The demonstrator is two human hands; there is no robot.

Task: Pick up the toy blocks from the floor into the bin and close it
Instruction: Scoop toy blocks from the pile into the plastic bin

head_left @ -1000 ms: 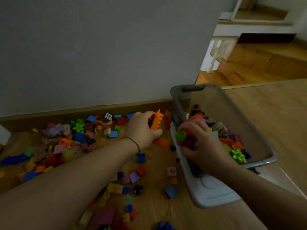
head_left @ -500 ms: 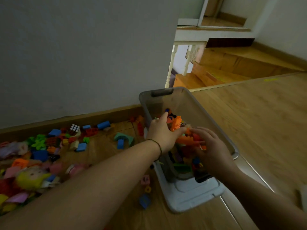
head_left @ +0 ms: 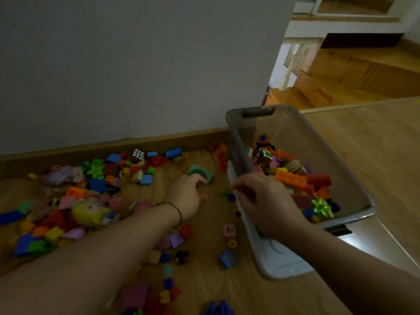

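Observation:
A grey see-through bin [head_left: 345, 169] stands on the wooden floor at the right, partly filled with coloured blocks [head_left: 293, 178] and a small puzzle cube [head_left: 263, 155]. It rests on its white lid [head_left: 279, 264]. Many toy blocks [head_left: 145, 179] lie scattered on the floor to its left. My left hand [head_left: 187, 196] hovers low over the floor, its loosely curled fingers holding nothing, just short of a teal arch block [head_left: 206, 172]. My right hand [head_left: 266, 203] hangs over the bin's near left rim, fingers loosely bent and holding nothing that I can see.
A grey wall with a wooden skirting board [head_left: 113, 146] runs behind the blocks. A yellow-haired doll [head_left: 91, 211], a second puzzle cube [head_left: 138, 154] and a pink block [head_left: 228, 230] lie among the pieces. Wooden stairs [head_left: 354, 73] rise behind the bin.
Both hands have let go of the orange and other blocks into the bin and drawn back. My left hand has swung left, down to the floor blocks.

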